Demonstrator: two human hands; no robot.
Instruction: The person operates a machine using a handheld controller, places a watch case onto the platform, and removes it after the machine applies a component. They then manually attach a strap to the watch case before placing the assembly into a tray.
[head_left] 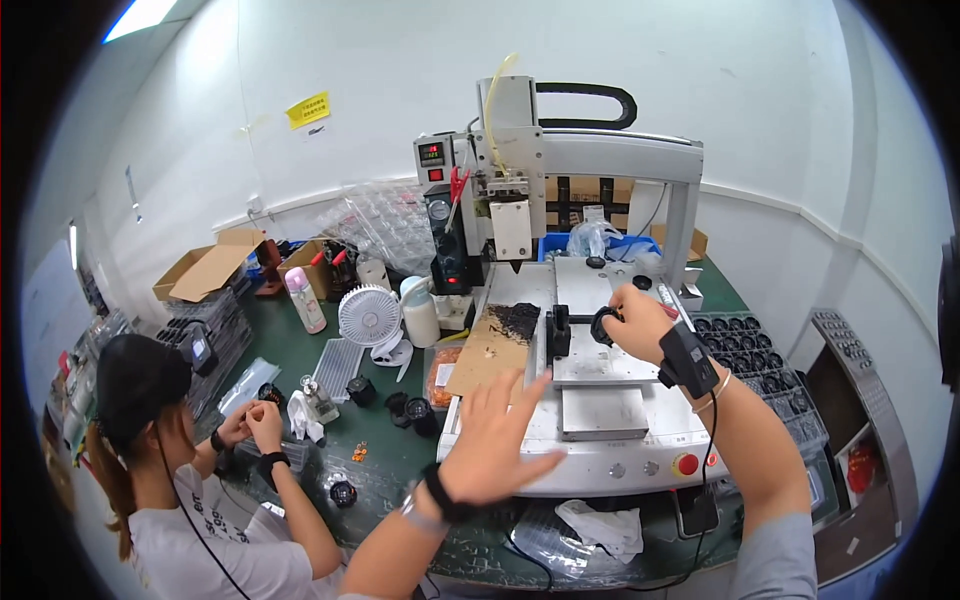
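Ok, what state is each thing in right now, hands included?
Bare left hand, open, fingers spread.
Bare right hand, closed on black ring-shaped part.
Small digital display, lit.
White round desk fan, upright; whether spinning, unclear.
Brown cardboard box, open.
Pink-and-white cylindrical bottle, upright, capped.
Flat black phone, screen dark.
Thin white sheet, crumpled.

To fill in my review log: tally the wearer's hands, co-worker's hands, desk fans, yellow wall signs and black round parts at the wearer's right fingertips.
Wearer's hands (left hand, right hand): 2
Co-worker's hands: 2
White desk fan: 1
Yellow wall sign: 1
Black round part: 1
Total: 7
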